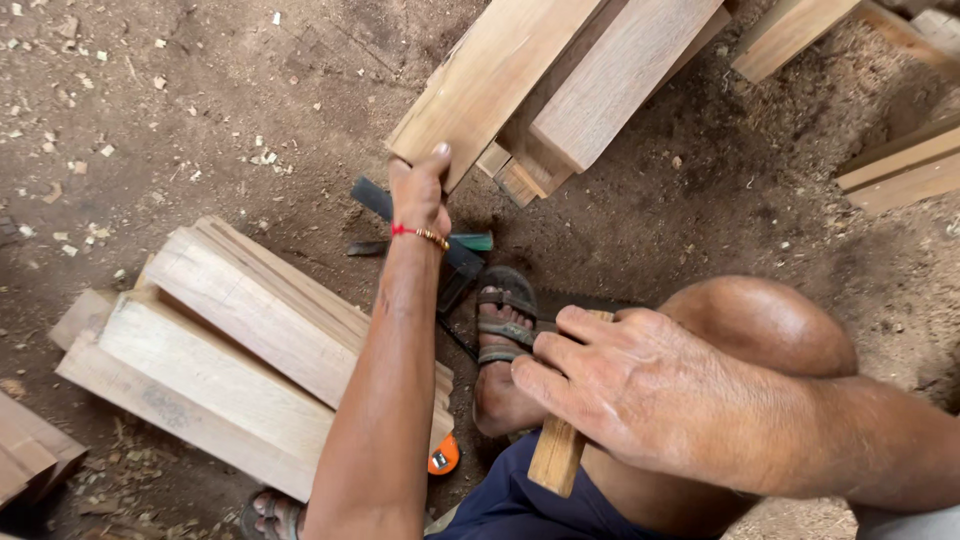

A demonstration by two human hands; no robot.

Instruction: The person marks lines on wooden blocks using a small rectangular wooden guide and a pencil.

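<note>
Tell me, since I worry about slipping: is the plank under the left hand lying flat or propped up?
Propped up: the plank slants over stacked timber, left hand gripping its lower end.

A thin red thread with beads (420, 234) is worn on the bare left wrist at centre frame. Dark blue shorts (520, 505) and what appear to be grey-brown strapped sandals (505, 325) are seen lower down.
</note>
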